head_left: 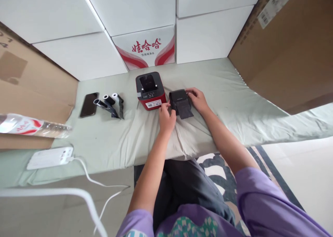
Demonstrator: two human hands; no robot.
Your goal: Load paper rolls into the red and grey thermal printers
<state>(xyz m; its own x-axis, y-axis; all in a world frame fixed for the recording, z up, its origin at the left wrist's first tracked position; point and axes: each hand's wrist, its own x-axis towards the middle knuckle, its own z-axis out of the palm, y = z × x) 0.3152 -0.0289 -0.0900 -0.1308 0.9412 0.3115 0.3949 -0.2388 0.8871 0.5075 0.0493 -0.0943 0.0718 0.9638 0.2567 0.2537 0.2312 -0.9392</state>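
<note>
A small black portable printer (pixel 179 97) sits on the cloth-covered table, and a dark strip of paper hangs out over its near side. The fingers of my left hand (pixel 167 118) are against its left side, with the thumb near its front corner. My right hand (pixel 198 100) grips its far right corner, its fingers partly hidden at the edge. Directly left of it stands a larger red and black printer (pixel 151 91) with dark paper coming out of its top and a white label on its front.
Left of the printers are several paper rolls (pixel 108 100) and a dark phone (pixel 88 104). A white power bank (pixel 50 158) with a cable and a water bottle (pixel 31 125) lie further left. White boxes (pixel 145 8) line the back, and cardboard boxes (pixel 288 56) flank both sides.
</note>
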